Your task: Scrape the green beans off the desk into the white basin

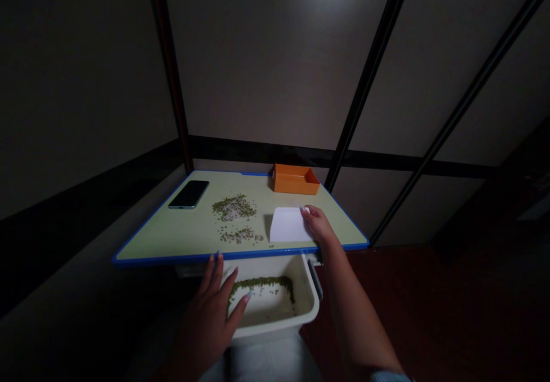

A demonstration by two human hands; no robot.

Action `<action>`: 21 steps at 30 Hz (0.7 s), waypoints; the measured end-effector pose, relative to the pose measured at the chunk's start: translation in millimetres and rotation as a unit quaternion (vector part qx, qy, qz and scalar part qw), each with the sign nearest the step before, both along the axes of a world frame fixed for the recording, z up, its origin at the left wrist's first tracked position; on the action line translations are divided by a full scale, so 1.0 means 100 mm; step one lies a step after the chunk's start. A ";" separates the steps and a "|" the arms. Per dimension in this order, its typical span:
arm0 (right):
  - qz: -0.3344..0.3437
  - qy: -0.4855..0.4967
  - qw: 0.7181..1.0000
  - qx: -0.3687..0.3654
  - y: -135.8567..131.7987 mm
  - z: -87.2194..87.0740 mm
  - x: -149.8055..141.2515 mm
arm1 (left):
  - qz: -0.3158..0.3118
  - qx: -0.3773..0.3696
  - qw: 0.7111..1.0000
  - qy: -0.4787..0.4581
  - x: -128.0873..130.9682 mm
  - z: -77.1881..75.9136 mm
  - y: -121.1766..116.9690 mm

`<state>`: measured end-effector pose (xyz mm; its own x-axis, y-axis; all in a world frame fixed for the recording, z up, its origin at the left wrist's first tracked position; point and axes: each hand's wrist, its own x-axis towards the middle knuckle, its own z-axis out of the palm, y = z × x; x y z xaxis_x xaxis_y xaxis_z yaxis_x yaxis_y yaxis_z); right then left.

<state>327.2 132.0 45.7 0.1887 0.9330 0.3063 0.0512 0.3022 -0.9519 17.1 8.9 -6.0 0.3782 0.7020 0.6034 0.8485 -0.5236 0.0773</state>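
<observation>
At frame centre-right, I see the white card left of the right hand, pinched between thumb and fingers.

Seen from the table's middle, the table is plain pale yellow-green with a blue rim. At ten o'clock the phone has a black face and pale edge; at two the box is solid orange; toward four the card is plain white. The grains are speckled green and whitish. At five the bin is off-white. The wall is grey-brown, striped black.
</observation>
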 end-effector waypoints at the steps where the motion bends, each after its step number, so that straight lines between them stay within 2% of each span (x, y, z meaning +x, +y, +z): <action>1: 0.001 0.006 1.000 0.000 0.00 0.00 0.00 | 0.000 -0.004 1.000 0.000 0.00 0.00 0.00; 10: 0.022 0.020 1.000 -0.002 0.04 -0.05 0.02 | -0.004 -0.004 1.000 -0.007 -0.01 -0.02 0.00; 21: 0.031 -0.012 0.999 -0.007 -0.02 0.03 -0.02 | 0.012 -0.035 0.999 -0.009 0.01 0.00 0.01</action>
